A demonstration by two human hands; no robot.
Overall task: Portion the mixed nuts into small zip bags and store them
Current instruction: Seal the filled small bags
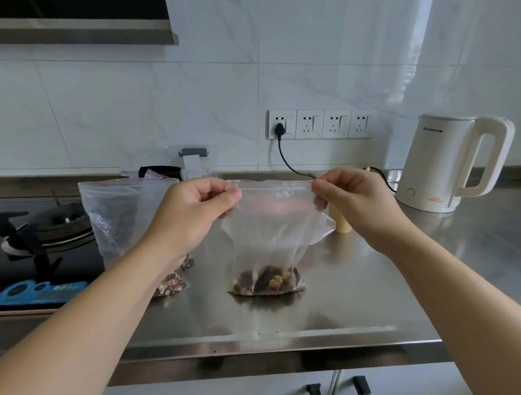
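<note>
A clear zip bag (272,226) stands upright on the steel counter (361,282) with mixed nuts (266,280) heaped in its bottom. My left hand (191,215) pinches the left end of its zip strip. The right end is pinched by my right hand (358,205). The strip is stretched straight between them. A second clear zip bag (120,221) stands to the left, behind my left forearm, with nuts (172,283) at its bottom.
A white electric kettle (448,162) stands at the back right, its cord running to the wall sockets (321,123). A clear lidded container (189,163) sits at the back. A gas hob (42,230) and a blue sponge (36,292) lie left. A small beige cylinder (342,223) stands behind the bag.
</note>
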